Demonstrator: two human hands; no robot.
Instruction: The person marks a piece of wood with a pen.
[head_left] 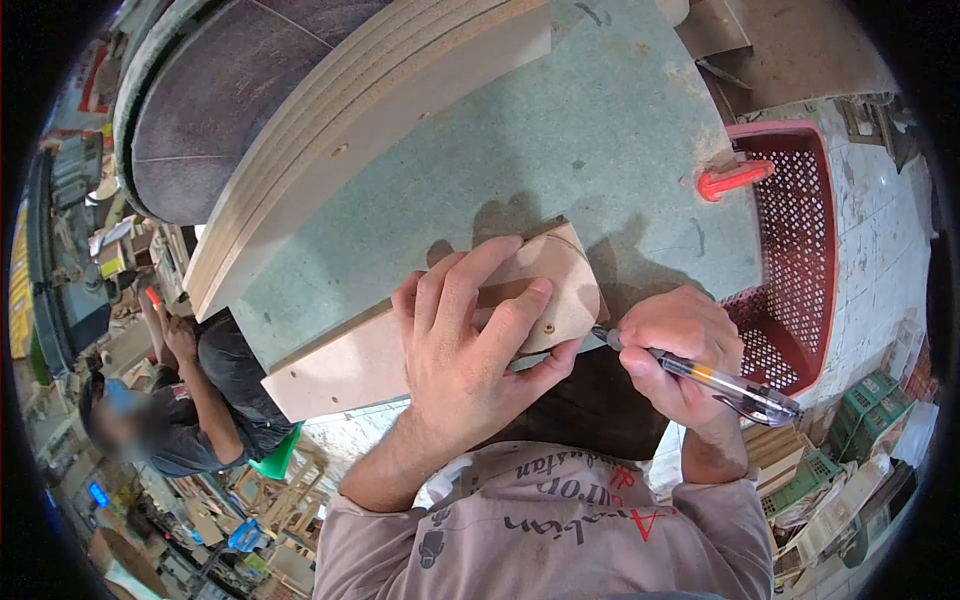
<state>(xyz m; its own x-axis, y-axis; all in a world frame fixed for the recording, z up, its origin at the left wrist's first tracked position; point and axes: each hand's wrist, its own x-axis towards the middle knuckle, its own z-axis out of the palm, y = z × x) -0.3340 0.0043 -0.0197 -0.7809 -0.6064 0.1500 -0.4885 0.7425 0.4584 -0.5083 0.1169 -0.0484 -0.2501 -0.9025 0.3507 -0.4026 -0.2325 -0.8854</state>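
My left hand (pixel 465 330) is spread over a small flat wooden piece (pixel 562 285) with a rounded end and a small hole, gripping it against the end of a long wooden strip (pixel 335 365). The thumb is at the near edge and the fingers press from above; the palm hides part of both pieces. In my right hand (pixel 685 350) is a clear-barrelled pen (pixel 735 385), closed between thumb and fingers. Its tip is right at the rounded piece's right edge. Both wooden parts are over the green worktop (pixel 480 150).
A stack of curved wooden boards (pixel 330 130) stands at the worktop's far left, beside a dark round-edged machine part (pixel 215 130). A red lever (pixel 735 180) sits on the right edge, by a red perforated basket (pixel 815 260). Another person (pixel 205 400) sits at left.
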